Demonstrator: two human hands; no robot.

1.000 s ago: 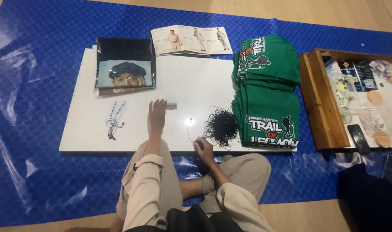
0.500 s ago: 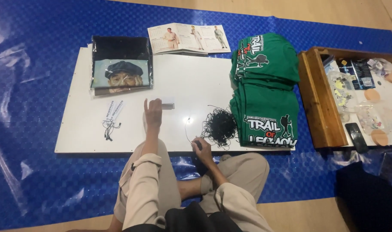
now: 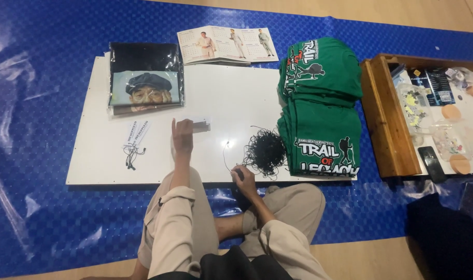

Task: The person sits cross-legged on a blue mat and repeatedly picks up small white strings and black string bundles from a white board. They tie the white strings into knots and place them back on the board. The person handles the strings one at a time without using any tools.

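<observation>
With one strung pair of tags (image 3: pixel 136 136) lying finished at the left, the left hand (image 3: pixel 182 138) pinches a loose tag (image 3: pixel 200 125) on the surface (image 3: pixel 231 98) while the right hand (image 3: pixel 244 177) grips a cord from the tangle (image 3: pixel 266 151).

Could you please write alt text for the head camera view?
A seated person's left hand reaches a small stack of tags on a white board, while the right hand touches tangled black strings beside folded green shirts.
</observation>
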